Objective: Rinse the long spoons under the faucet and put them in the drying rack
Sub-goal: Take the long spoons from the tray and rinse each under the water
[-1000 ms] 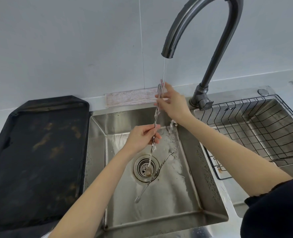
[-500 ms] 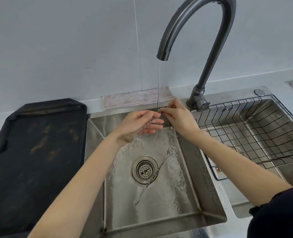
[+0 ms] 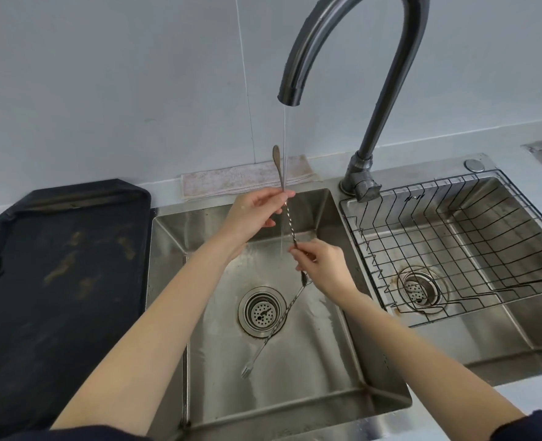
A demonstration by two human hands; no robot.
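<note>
A long twisted-handle spoon [image 3: 287, 214] stands nearly upright under the faucet [image 3: 355, 78], bowl end up, beside the thin water stream. My left hand [image 3: 257, 211] pinches it near the top. Lower on the same shaft my right hand [image 3: 320, 265] grips it. A second long utensil [image 3: 274, 329] with a small fork end lies on the floor of the left sink [image 3: 327, 361], across the drain. The wire drying rack [image 3: 448, 249] sits in the right sink and holds nothing.
A black tray [image 3: 59, 275] covers the counter at left. A folded pinkish cloth [image 3: 244, 179] lies behind the sink against the wall. The drain strainer [image 3: 261, 311] is in the middle of the left basin.
The spoon was flipped: a second ago its bowl hung down near the drain, now the bowl points up. My left hand rose to the top, my right dropped lower.
</note>
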